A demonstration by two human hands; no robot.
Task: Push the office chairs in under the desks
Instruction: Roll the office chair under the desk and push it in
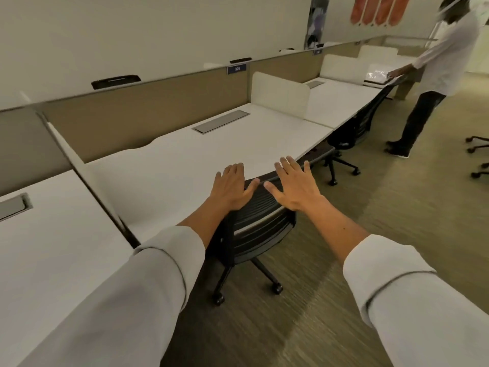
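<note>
Left hand (232,188) and right hand (295,185), fingers spread flat, apparently rest on the chair (254,221) backrest top.

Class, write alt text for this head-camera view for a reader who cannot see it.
Both hands, left hand and right hand, press open-palmed on a black chair back, the chair tucked against a white desk. Further along, another person stands at the desk row.
</note>
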